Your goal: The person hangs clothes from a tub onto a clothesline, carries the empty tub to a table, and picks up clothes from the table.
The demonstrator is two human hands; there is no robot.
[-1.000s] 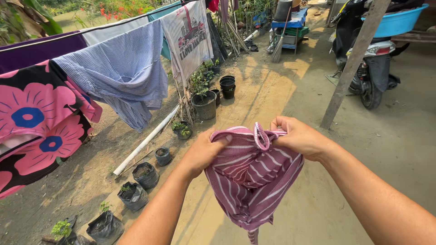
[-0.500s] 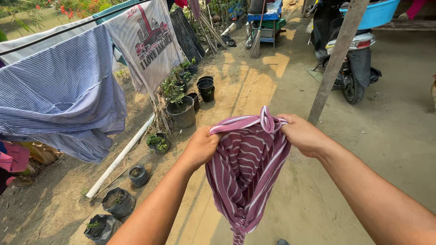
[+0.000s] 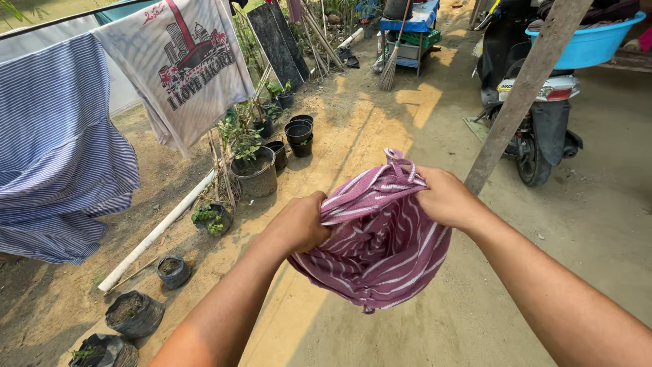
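A maroon garment with thin white stripes (image 3: 380,238) hangs bunched between both my hands in the middle of the view. My left hand (image 3: 299,224) grips its left edge. My right hand (image 3: 445,197) grips the right edge near a looped strap that sticks up at the top. The cloth sags in a pouch below my hands, above the dirt ground. A clothesline (image 3: 61,19) runs across the upper left, apart from my hands.
On the line hang a blue striped shirt (image 3: 54,149) and a white printed T-shirt (image 3: 183,68). Black plant pots (image 3: 255,173) and a white pipe (image 3: 153,234) lie along the left. A leaning wooden pole (image 3: 523,95), a scooter (image 3: 543,102) and a blue basin (image 3: 584,41) stand at right.
My hands have gathered the striped garment upward, so it now bunches into a pouch instead of hanging long. The view has shifted right along the clothesline; the pink floral cloth is out of sight.
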